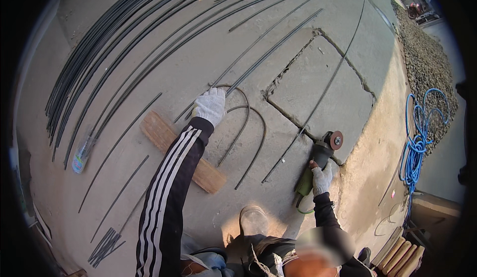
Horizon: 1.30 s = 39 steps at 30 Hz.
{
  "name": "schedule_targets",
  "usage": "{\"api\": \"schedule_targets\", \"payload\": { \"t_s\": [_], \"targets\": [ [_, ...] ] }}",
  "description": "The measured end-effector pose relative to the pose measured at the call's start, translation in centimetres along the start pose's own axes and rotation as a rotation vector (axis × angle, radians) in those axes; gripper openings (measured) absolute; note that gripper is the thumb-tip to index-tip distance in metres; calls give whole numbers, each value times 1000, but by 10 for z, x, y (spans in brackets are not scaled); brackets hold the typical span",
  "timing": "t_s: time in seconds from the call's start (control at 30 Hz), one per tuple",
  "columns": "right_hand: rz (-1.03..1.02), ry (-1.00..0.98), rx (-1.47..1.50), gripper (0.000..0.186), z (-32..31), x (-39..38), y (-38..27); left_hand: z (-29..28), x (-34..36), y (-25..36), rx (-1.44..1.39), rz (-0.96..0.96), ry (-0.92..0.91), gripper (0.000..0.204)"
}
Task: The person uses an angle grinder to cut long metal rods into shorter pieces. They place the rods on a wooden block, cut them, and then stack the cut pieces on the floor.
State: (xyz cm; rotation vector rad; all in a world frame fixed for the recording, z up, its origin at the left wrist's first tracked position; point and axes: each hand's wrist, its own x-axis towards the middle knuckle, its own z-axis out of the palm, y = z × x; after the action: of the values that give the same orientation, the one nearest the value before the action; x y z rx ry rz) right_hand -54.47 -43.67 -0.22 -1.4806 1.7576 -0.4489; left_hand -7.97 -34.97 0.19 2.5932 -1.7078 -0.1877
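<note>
Your left arm, in a dark sleeve with white stripes, stretches straight forward and up from the lower edge of the view, elbow nearly locked. Your left hand, in a white knit glove, is curled down with the fingers closed on the top of a bent steel rod, right where that rod begins its hook-shaped curve. A second bent rod lies just beside it on the concrete floor, nested outside the first.

Your right arm is bent at the elbow and kept close to your body. Your right hand, also gloved in white, wraps around the green body of an angle grinder, whose reddish disc points away from you and rests at the edge of a raised concrete slab.

A wooden plank lies diagonally under your left forearm. Long straight rods fan out across the floor to your left, with a plastic bottle among them. A blue hose is coiled well apart on the right.
</note>
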Motion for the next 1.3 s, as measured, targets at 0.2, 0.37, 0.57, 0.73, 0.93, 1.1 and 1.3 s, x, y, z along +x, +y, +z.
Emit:
{"api": "schedule_targets", "payload": {
  "t_s": [0.2,0.37,0.57,0.73,0.93,1.1,1.3],
  "targets": [
    [14,-21,43,61,-4,-6,-7,-8,19,-17,-41,-96,47,56],
    [-31,7,-64,64,-1,-3,-3,-69,38,-23,-163,-271,-3,48],
    [-179,238,-128,73,0,-15,9,-133,8,-17,-140,-372,98,43],
    [-399,339,28,72,-2,-58,-9,-159,-74,-58,-57,-372,145,43],
    [-945,87,65,72,19,-72,-122,-200,-245,-116,-3,-321,264,44],
    [-1511,156,-273,82,34,-86,-262,-261,-374,-146,38,-332,335,49],
    [-1839,-2,-691,80,49,-105,-351,-292,-534,-146,-53,-419,345,41]
  ]
}}
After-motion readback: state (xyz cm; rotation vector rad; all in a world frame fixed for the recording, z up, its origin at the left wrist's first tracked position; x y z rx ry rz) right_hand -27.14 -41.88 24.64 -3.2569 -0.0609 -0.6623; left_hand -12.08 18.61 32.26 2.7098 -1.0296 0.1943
